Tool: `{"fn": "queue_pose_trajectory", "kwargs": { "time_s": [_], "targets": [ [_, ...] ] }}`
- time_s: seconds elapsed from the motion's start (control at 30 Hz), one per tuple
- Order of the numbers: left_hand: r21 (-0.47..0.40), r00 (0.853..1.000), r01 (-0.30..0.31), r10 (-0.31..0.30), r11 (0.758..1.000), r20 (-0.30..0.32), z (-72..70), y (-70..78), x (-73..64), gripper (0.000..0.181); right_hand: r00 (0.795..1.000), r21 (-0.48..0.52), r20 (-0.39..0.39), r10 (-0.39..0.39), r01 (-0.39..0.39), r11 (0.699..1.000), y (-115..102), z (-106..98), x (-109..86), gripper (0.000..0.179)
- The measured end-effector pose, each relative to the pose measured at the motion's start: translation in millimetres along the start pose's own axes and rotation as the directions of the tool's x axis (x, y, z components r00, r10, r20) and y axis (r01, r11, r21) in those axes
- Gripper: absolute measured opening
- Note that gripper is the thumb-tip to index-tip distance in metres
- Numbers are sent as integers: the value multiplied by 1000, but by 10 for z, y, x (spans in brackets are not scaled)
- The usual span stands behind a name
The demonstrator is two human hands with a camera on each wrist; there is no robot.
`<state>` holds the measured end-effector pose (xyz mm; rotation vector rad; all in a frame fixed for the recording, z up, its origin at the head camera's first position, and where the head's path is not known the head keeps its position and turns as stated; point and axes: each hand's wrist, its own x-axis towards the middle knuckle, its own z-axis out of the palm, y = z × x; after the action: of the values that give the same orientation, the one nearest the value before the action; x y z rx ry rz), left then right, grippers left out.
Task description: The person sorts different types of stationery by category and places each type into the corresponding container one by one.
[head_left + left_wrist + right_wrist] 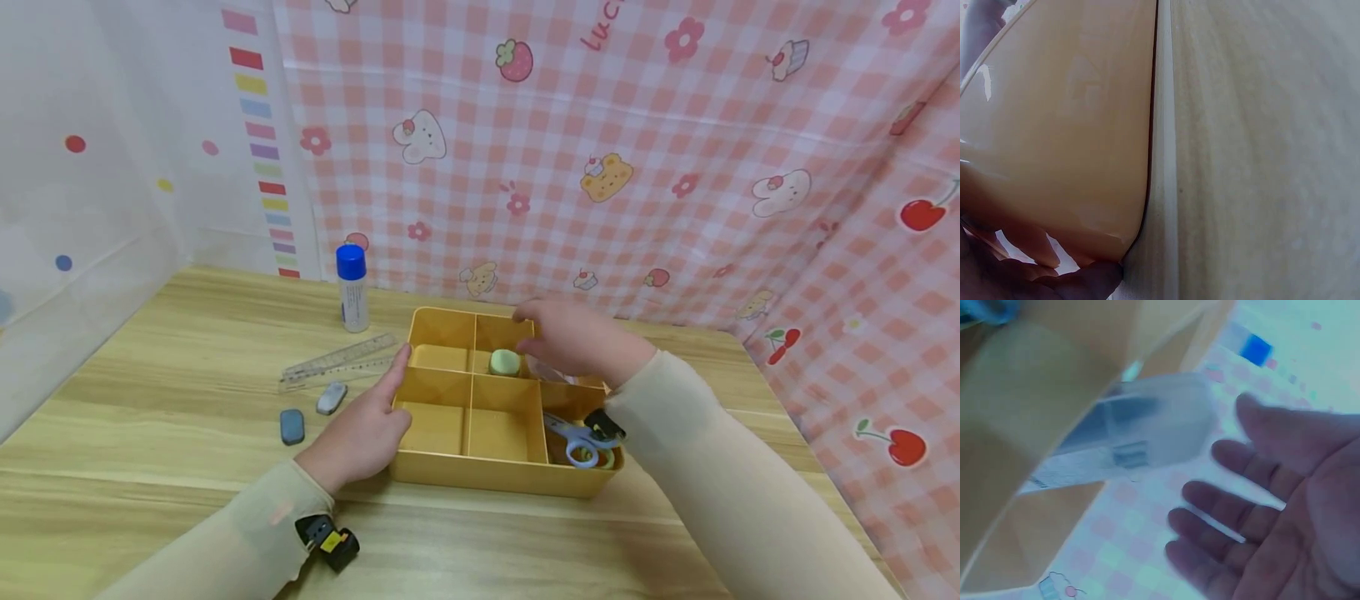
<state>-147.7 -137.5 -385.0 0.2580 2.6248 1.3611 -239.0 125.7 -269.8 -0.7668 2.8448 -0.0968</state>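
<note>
A yellow divided organizer box (495,477) sits on the table. Its left side is touched by my left hand (366,435), with the index finger stretched along the wall. In the left wrist view the fingers (1085,281) lie against the box's outer wall (1072,144). My right hand (570,337) is over the back right compartment, fingers extended. A clear plastic case (1166,425) stands partly inside that compartment; the right wrist view shows the hand (1272,506) apart from it. A pale green rounded item (505,362) lies in the back middle compartment. Blue-handled scissors (583,440) rest front right.
Left of the box lie clear rulers (337,360), a grey-white eraser-like piece (332,398) and a blue-grey one (292,427). Behind them a glue stick (352,292) with a blue cap stands upright. A checked cloth (480,167) hangs along the table's back edge.
</note>
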Motion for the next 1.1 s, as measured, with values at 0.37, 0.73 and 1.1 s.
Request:
{"fn": "queue_pose_trajectory", "kwargs": {
  "time_s": [0.37, 0.73, 1.1],
  "targets": [
    [9, 1000, -7, 7, 1000, -3, -17, -11, -10, 78, 992, 29, -121, 34, -31, 999, 36, -190, -203, 42],
    [4, 1000, -7, 7, 1000, -1, 5, -21, 8, 79, 974, 83, -218, 53, -35, 996, -16, -282, -244, 41],
    [19, 1000, -13, 13, 1000, -6, 1, -23, -1, 78, 961, 106, -255, 110, -85, 991, 107, -417, -450, 41]
  ]
}}
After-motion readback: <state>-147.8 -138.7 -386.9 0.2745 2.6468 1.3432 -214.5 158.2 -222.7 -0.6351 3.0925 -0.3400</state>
